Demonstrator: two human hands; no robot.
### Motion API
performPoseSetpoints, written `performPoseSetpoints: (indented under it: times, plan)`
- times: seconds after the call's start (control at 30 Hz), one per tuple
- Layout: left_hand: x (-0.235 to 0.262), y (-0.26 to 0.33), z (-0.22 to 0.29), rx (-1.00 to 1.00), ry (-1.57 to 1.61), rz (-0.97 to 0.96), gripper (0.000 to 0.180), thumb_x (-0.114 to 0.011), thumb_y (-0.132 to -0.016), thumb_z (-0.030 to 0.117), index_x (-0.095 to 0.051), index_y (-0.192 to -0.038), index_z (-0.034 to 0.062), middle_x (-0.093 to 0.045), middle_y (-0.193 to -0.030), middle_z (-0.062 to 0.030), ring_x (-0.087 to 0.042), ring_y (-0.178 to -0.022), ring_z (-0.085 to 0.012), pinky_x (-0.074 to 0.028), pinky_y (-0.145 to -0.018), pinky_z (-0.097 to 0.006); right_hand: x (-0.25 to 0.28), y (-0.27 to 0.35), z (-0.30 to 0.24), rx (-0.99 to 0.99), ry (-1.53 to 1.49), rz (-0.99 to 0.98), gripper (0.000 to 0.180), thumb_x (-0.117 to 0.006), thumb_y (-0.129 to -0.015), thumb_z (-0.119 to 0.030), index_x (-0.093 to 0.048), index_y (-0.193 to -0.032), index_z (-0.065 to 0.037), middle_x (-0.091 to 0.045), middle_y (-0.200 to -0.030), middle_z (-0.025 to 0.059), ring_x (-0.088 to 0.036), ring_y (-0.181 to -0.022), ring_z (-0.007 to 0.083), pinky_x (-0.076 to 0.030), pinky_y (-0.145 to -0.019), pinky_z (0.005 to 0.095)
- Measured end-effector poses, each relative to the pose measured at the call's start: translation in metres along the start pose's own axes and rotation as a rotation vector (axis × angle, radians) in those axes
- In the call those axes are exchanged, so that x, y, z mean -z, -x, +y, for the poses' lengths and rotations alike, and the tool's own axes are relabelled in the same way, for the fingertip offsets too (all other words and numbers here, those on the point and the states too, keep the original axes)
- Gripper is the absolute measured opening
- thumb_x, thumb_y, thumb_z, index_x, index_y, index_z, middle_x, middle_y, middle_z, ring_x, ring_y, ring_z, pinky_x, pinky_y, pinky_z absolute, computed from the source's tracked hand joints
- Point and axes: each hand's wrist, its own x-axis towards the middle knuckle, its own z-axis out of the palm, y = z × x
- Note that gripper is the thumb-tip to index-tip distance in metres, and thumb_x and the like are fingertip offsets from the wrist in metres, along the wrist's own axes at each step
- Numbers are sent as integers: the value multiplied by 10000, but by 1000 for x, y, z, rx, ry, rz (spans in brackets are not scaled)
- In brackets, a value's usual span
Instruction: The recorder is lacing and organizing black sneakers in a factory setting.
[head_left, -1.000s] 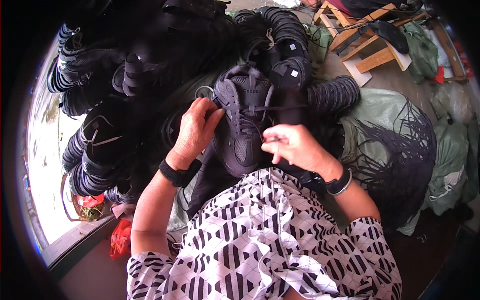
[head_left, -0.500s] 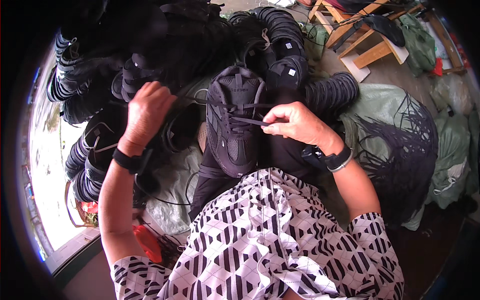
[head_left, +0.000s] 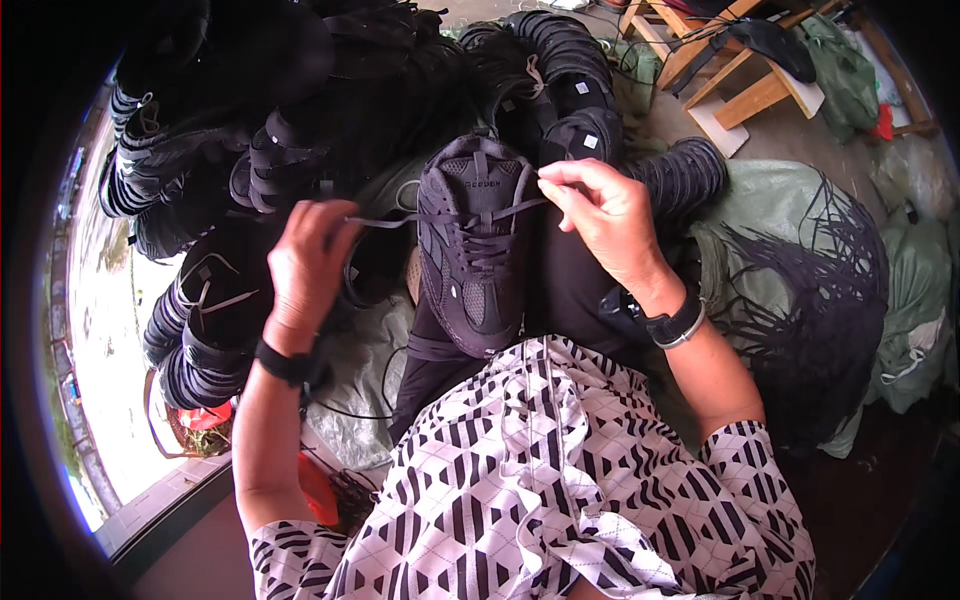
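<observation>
A black shoe upper [head_left: 482, 298] rests on my lap, its toe pointing toward me and its tongue at the far end. Dark lacing crosses its front, and a loose shoelace [head_left: 388, 222] stretches out to both sides from the top eyelets. My left hand [head_left: 308, 265] is closed around the left end, left of the shoe upper. Just right of the collar, my right hand [head_left: 608, 218] pinches the other end between thumb and fingers. Each wrist wears a dark band.
Stacked black shoe uppers [head_left: 200, 372] crowd the left and far side, with another row [head_left: 685, 180] beyond my right hand. Many dark laces [head_left: 810, 260] lie over a pale green sack [head_left: 770, 190] at right. A wooden stool [head_left: 745, 95] stands far right.
My right hand has moved up and away from me with a lace end. My left hand has come closer to me and slightly right. The lower lace strand no longer extends to the right.
</observation>
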Motion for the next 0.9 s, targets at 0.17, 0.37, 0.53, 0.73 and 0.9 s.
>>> performPoseSetpoints:
  times: [0.17, 0.37, 0.53, 0.73, 0.9]
  plan:
    - [-27, -10, 57, -399, 52, -127, 151, -723, -715, 81, -664, -853, 89, -555, -733, -27, -578, -697, -204, -498, -567, -310, -7, -5, 5, 136, 454, -125, 165, -684, -782, -68, -625, -905, 24, -640, -816, 152, -640, -707, 215, -494, -655, 296]
    - [-30, -29, 59, -594, 6, -254, 153, -681, -693, 101, -630, -837, 99, -521, -754, -13, -571, -725, -182, -509, -587, -303, -4, -5, 1, 92, 459, -221, 117, -684, -773, -60, -625, -840, 15, -631, -779, 127, -632, -683, 215, -476, -628, 294]
    - [-27, -36, 64, -664, -67, -299, 106, -635, -721, 112, -595, -817, 96, -523, -787, -20, -584, -745, -187, -513, -592, -303, -13, -11, 7, 216, 450, -51, 84, -666, -782, -36, -599, -809, 7, -627, -759, 120, -632, -689, 208, -480, -634, 298]
    - [-24, -46, 74, -545, -217, -562, 97, -629, -753, 149, -588, -807, 80, -570, -835, -43, -620, -831, -215, -523, -618, -334, -14, -11, 8, 104, 442, -179, 116, -667, -785, -39, -583, -859, -11, -627, -757, 98, -617, -692, 171, -481, -644, 288]
    - [-17, -47, 72, -473, -303, -779, 118, -677, -735, 164, -619, -828, 119, -580, -838, -44, -627, -802, -207, -515, -612, -323, -10, -6, 4, 12, 365, -264, 136, -671, -783, -38, -575, -877, -13, -611, -737, 53, -587, -693, 107, -471, -657, 268]
